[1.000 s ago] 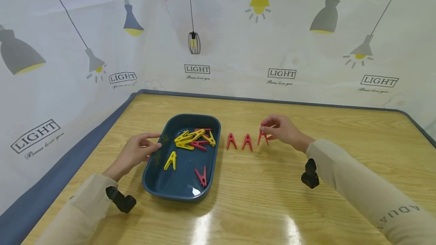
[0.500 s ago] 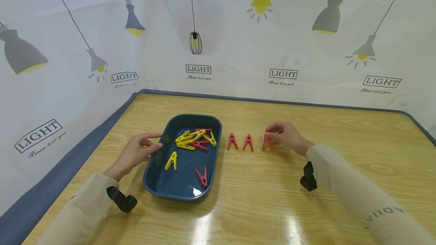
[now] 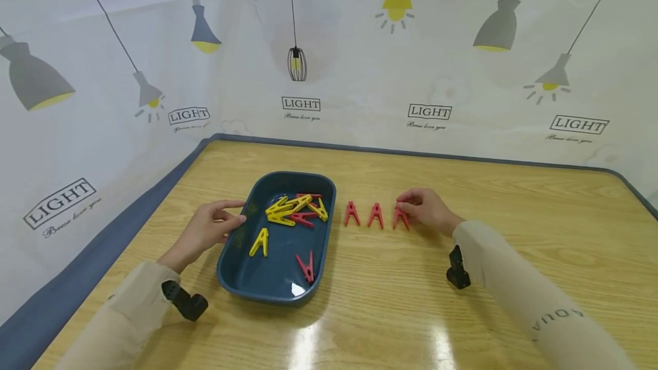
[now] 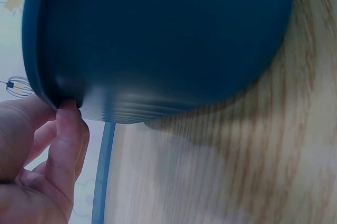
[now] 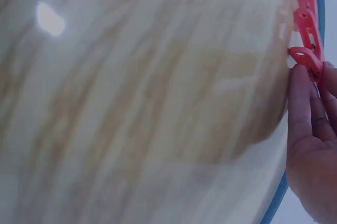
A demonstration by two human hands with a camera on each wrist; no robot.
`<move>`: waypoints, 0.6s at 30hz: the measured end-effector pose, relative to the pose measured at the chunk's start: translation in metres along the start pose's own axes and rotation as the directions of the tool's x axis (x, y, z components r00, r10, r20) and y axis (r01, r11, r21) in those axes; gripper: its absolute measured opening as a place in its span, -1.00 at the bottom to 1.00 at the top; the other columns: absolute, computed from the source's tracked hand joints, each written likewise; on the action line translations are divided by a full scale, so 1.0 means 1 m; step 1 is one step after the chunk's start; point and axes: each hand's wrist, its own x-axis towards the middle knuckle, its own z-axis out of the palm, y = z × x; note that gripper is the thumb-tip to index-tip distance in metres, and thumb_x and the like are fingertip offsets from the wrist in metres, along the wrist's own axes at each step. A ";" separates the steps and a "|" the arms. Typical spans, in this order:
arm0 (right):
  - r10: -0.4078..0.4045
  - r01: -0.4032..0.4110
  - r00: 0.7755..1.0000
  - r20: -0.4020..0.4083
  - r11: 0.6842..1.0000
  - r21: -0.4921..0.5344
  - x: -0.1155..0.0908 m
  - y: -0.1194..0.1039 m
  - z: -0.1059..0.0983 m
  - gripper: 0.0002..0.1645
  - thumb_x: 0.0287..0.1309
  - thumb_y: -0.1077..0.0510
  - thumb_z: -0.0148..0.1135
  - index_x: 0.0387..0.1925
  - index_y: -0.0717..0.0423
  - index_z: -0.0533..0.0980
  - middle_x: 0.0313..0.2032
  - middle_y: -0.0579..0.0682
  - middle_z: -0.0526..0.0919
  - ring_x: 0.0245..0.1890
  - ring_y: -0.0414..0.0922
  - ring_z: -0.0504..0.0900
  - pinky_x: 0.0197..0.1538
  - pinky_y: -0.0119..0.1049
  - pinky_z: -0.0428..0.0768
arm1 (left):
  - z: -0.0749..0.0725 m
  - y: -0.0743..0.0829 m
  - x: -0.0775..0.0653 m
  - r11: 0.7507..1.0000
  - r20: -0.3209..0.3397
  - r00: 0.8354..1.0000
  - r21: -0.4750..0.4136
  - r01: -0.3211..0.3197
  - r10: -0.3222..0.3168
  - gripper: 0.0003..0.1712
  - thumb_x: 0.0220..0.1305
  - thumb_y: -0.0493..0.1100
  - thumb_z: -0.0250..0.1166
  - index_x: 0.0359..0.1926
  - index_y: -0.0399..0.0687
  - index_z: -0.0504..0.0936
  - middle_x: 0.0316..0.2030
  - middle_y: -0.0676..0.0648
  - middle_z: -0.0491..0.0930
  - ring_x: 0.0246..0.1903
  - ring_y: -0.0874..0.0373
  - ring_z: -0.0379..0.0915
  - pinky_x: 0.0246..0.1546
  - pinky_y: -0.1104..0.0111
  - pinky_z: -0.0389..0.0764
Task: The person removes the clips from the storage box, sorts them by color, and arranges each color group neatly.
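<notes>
My right hand (image 3: 428,210) pinches a red clothespin (image 3: 400,220) near its top, its two legs pointing down at the tabletop. To its left stand two more red clothespins (image 3: 376,216), legs apart, making a row. In the right wrist view the pinched clothespin (image 5: 306,62) lines up with the others. My left hand (image 3: 207,230) grips the left rim of a dark blue basin (image 3: 275,296); the left wrist view shows thumb and fingers (image 4: 68,140) at that rim. Inside the basin lie yellow clothespins (image 3: 260,242) and red clothespins (image 3: 307,267), several heaped toward the far end.
The wooden table (image 3: 390,296) has a dark blue edge (image 3: 411,153) at the back. Behind it hangs a pale backdrop (image 3: 349,33) printed with lamps. A black wrist camera (image 3: 457,269) sits under the right sleeve, another camera (image 3: 184,300) under the left.
My right hand has lowered the red clothespin to the right end of the row, level with the other two. The left hand and basin have stayed in place.
</notes>
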 end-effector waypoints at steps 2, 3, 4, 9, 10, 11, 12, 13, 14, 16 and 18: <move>-0.006 0.006 1.000 -0.006 1.000 0.000 0.001 0.001 0.001 -0.69 0.18 0.23 0.06 -0.10 0.40 0.43 -0.24 0.19 0.55 -0.42 -0.20 0.54 -0.33 -0.32 0.56 | 0.000 0.000 0.000 1.000 -0.002 1.000 -0.001 0.000 0.000 -0.46 0.20 -0.09 0.16 0.18 -0.18 0.33 -0.21 -0.30 0.53 -0.29 -0.02 0.48 -0.38 0.22 0.56; -0.008 0.008 1.000 -0.008 1.000 0.000 0.001 0.001 0.002 -0.69 0.18 0.23 0.06 -0.10 0.39 0.43 -0.24 0.19 0.56 -0.42 -0.21 0.53 -0.33 -0.32 0.56 | 0.000 -0.001 0.001 1.000 -0.003 1.000 -0.002 0.000 0.000 -0.46 0.20 -0.09 0.16 0.18 -0.18 0.33 -0.21 -0.30 0.53 -0.29 -0.02 0.48 -0.38 0.22 0.56; -0.012 0.012 1.000 -0.009 1.000 -0.004 0.001 0.002 0.002 -0.69 0.18 0.23 0.06 -0.10 0.39 0.43 -0.24 0.18 0.56 -0.43 -0.21 0.52 -0.33 -0.32 0.56 | 0.000 -0.001 0.001 1.000 -0.003 1.000 -0.002 0.000 0.000 -0.46 0.20 -0.09 0.16 0.18 -0.18 0.33 -0.21 -0.30 0.53 -0.28 -0.03 0.48 -0.38 0.22 0.56; -0.025 0.025 1.000 -0.015 0.999 -0.032 0.001 0.002 0.003 -0.69 0.18 0.24 0.06 -0.11 0.41 0.44 -0.26 0.19 0.54 -0.40 -0.18 0.53 -0.32 -0.31 0.56 | 0.001 -0.001 0.001 1.000 -0.003 1.000 0.000 0.004 -0.004 -0.45 0.20 -0.08 0.16 0.18 -0.18 0.33 -0.20 -0.31 0.52 -0.27 -0.04 0.48 -0.38 0.22 0.56; -0.024 0.024 1.000 -0.016 0.999 -0.037 0.001 0.001 0.003 -0.70 0.18 0.24 0.06 -0.11 0.41 0.44 -0.26 0.19 0.54 -0.39 -0.17 0.53 -0.32 -0.31 0.56 | 0.001 -0.002 0.002 1.000 -0.003 1.000 0.000 0.004 -0.004 -0.45 0.20 -0.08 0.16 0.18 -0.18 0.33 -0.20 -0.31 0.52 -0.27 -0.04 0.48 -0.38 0.22 0.56; -0.025 0.024 1.000 -0.016 0.999 -0.039 0.001 0.001 0.003 -0.70 0.17 0.25 0.07 -0.12 0.41 0.44 -0.26 0.20 0.53 -0.39 -0.17 0.53 -0.32 -0.31 0.56 | 0.001 -0.002 0.002 1.000 -0.002 1.000 0.000 0.003 -0.003 -0.45 0.20 -0.08 0.16 0.18 -0.18 0.33 -0.19 -0.31 0.52 -0.27 -0.04 0.48 -0.38 0.22 0.56; -0.024 0.024 1.000 -0.014 0.999 -0.039 0.001 0.001 0.003 -0.70 0.17 0.25 0.06 -0.12 0.42 0.44 -0.26 0.20 0.53 -0.38 -0.16 0.53 -0.31 -0.30 0.56 | 0.001 -0.002 0.002 1.000 -0.001 1.000 -0.001 0.002 -0.002 -0.45 0.20 -0.08 0.16 0.18 -0.18 0.33 -0.19 -0.31 0.52 -0.27 -0.04 0.48 -0.37 0.22 0.56; -0.024 0.024 1.000 -0.011 0.999 -0.037 0.001 0.000 0.003 -0.69 0.17 0.25 0.06 -0.12 0.42 0.44 -0.26 0.21 0.53 -0.38 -0.16 0.53 -0.31 -0.30 0.56 | 0.001 -0.002 0.002 1.000 0.000 1.000 -0.003 0.000 0.000 -0.45 0.20 -0.08 0.16 0.18 -0.19 0.33 -0.19 -0.31 0.52 -0.26 -0.05 0.48 -0.37 0.21 0.56; -0.024 0.024 1.000 -0.009 0.999 -0.034 0.001 0.000 0.003 -0.69 0.17 0.26 0.06 -0.11 0.43 0.44 -0.26 0.21 0.52 -0.38 -0.16 0.54 -0.30 -0.30 0.56 | 0.001 -0.002 0.002 1.000 0.000 1.000 -0.004 -0.001 0.001 -0.45 0.20 -0.08 0.16 0.18 -0.19 0.33 -0.19 -0.31 0.51 -0.26 -0.05 0.47 -0.37 0.21 0.56; -0.024 0.024 1.000 -0.002 0.999 -0.028 0.001 0.001 0.003 -0.69 0.18 0.25 0.06 -0.11 0.43 0.43 -0.25 0.22 0.52 -0.38 -0.15 0.54 -0.30 -0.30 0.56 | 0.001 -0.002 0.001 1.000 0.001 1.000 -0.005 -0.002 0.002 -0.45 0.20 -0.08 0.16 0.18 -0.19 0.33 -0.19 -0.31 0.51 -0.26 -0.05 0.47 -0.37 0.22 0.56; -0.031 0.032 0.999 0.005 0.999 -0.030 0.001 0.002 0.002 -0.67 0.18 0.25 0.05 -0.09 0.44 0.41 -0.23 0.23 0.52 -0.37 -0.12 0.55 -0.29 -0.29 0.56 | 0.001 -0.002 0.001 1.000 0.003 1.000 -0.009 -0.004 0.004 -0.45 0.20 -0.08 0.16 0.19 -0.19 0.33 -0.19 -0.31 0.51 -0.26 -0.05 0.47 -0.36 0.22 0.55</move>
